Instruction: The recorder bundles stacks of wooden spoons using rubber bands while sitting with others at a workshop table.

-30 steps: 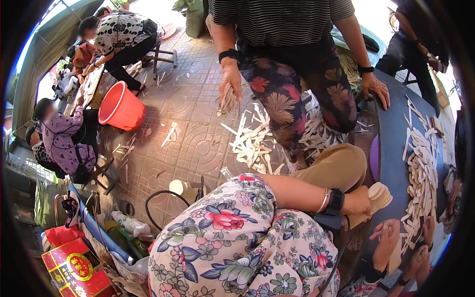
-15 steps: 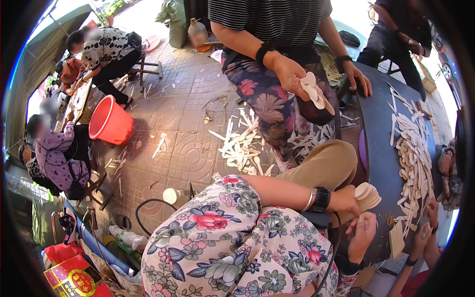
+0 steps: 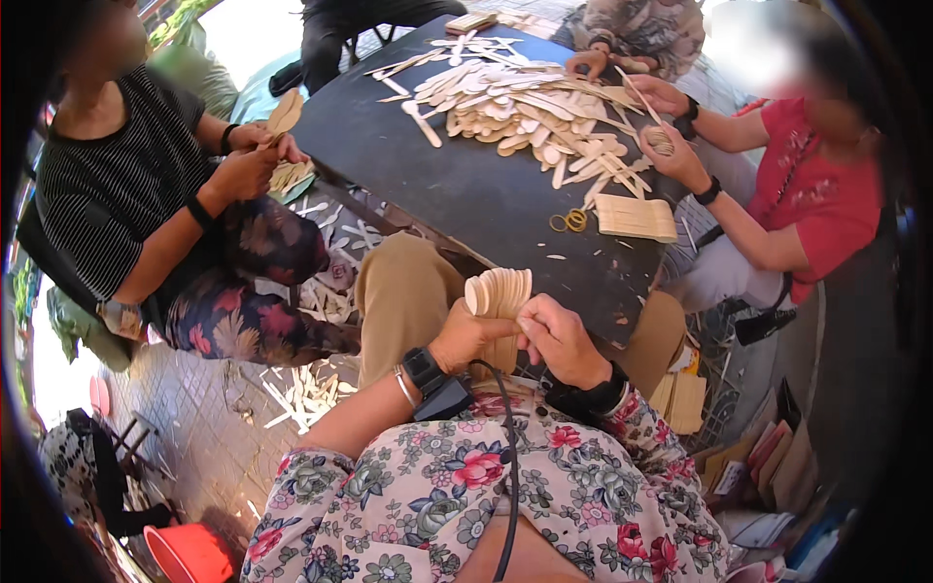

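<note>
Head view: left of 2 fisheye cameras worn side by side on the person's head. Looks down and forward over the floral garment (image 3: 418,496), which fills the bottom of frame. Left hand (image 3: 461,336) and right hand (image 3: 566,344) close to lens, mid-frame; dark table (image 3: 374,146) just beyond, seen from above. Striped-shirt co-worker (image 3: 121,199) at left, red-shirted co-worker (image 3: 824,209) at right; edges bend toward black rim.
</note>
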